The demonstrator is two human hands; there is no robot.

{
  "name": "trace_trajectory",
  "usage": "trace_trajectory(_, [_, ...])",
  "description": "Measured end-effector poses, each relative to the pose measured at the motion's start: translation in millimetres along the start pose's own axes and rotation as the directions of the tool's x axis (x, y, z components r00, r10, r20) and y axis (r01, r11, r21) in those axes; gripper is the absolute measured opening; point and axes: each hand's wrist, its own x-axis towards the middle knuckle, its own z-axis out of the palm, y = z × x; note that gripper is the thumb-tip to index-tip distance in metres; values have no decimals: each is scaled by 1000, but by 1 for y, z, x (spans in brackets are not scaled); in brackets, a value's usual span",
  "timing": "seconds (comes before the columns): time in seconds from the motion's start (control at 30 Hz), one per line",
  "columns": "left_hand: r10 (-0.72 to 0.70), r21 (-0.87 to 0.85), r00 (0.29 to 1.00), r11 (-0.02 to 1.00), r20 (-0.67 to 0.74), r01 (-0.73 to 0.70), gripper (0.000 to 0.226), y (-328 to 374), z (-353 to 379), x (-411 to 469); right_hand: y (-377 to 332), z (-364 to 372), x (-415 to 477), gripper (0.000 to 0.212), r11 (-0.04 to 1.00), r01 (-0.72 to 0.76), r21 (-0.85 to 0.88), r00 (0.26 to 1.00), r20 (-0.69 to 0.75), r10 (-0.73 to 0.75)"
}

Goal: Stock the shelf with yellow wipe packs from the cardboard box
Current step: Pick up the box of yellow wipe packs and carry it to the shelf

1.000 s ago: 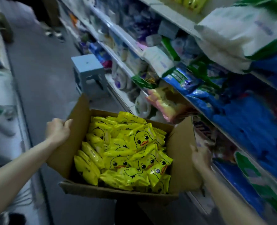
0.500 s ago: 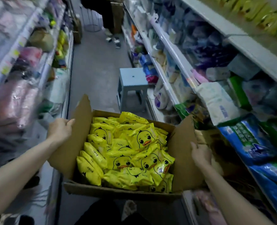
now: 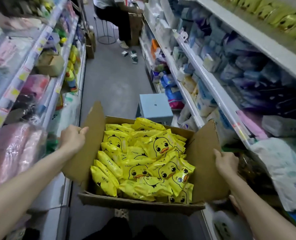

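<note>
Box carried down the aisle, no pack out yet.
Since a second ago the view has swung from the right-hand shelf (image 3: 211, 89) to the aisle ahead. The cardboard box (image 3: 140, 203), full of yellow wipe packs (image 3: 143, 158), sits low centre, so stocking hasn't begun. Both arms reach forward: the left hand (image 3: 72, 137) curls over the left flap, and the right hand (image 3: 226, 161) clasps the right flap.

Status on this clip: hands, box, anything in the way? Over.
Both hold cardboard box by side flaps: left grip, right grip. Box full of yellow wipe packs, none picked. Blue stool on floor just ahead.
</note>
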Motion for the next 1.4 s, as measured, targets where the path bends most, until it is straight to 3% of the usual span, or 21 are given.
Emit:
trace_trajectory(0.37, [58, -11, 998, 998, 22, -58, 46, 72, 16, 171, -100, 40, 116, 33, 997, -63, 40, 998, -12, 64])
trace_trajectory(0.7, [79, -9, 996, 997, 38, -79, 49, 134, 52, 292, -161, 54, 228, 38, 985, -162, 61, 987, -14, 163])
trace_trajectory(0.97, [197, -5, 975, 980, 105, -198, 54, 192, 76, 380, -195, 72, 278, 37, 963, -258, 73, 963, -65, 263])
trace_trajectory(1.23, [353, -28, 894, 933, 278, -359, 51, 242, 113, 504, -228, 113, 290, 38, 870, -462, 170, 855, -175, 488])
trace_trajectory(1.4, [495, -28, 792, 853, 356, -521, 53, 288, 129, 559, -244, 139, 277, 35, 789, -558, 256, 759, -226, 610])
